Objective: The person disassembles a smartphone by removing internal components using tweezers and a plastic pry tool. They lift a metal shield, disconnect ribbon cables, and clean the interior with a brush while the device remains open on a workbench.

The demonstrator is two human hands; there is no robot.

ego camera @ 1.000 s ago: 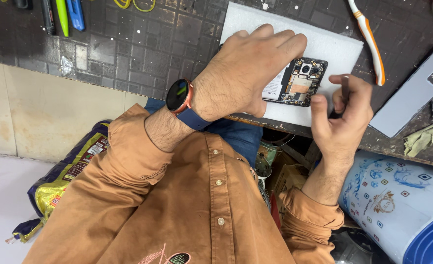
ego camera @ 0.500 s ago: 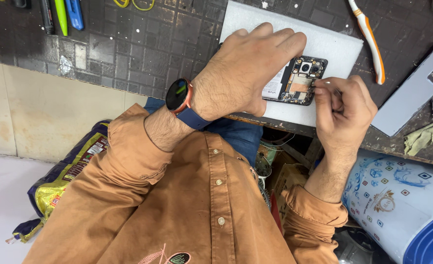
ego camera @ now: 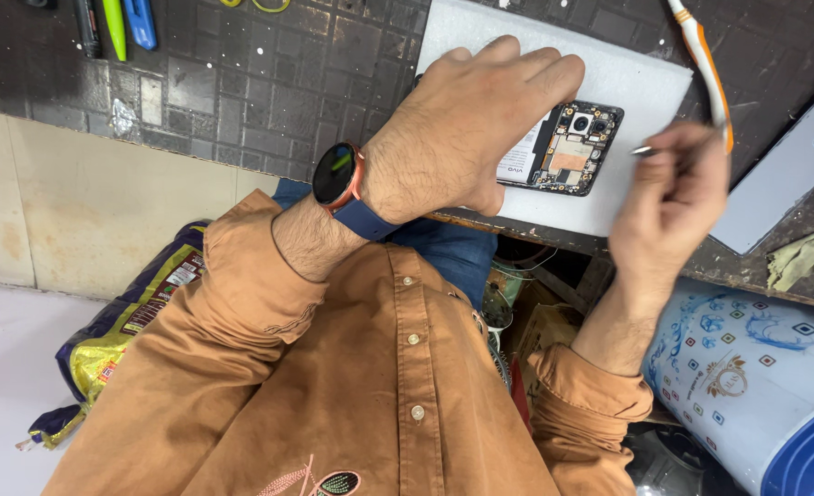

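Note:
An opened phone (ego camera: 572,152) with its back off and its circuit board bare lies on a white mat (ego camera: 641,87) on the dark workbench. My left hand (ego camera: 467,124), with a dark round watch (ego camera: 336,176) on its wrist, presses flat on the phone's left part and covers it. My right hand (ego camera: 669,207) is blurred, just right of the phone and apart from it. It pinches a thin metal tool (ego camera: 648,149) whose tip points left toward the phone.
An orange and white toothbrush (ego camera: 701,55) lies at the mat's right edge. A grey phone back cover (ego camera: 793,179) sits further right. Pens (ego camera: 113,23) lie at the top left. Below the bench stand a blue and white container (ego camera: 747,386) and a yellow and purple packet (ego camera: 122,321).
My right hand has pulled away from the phone's right edge, moving right, with the thin metal tool in its fingers. My left hand has stayed on the phone.

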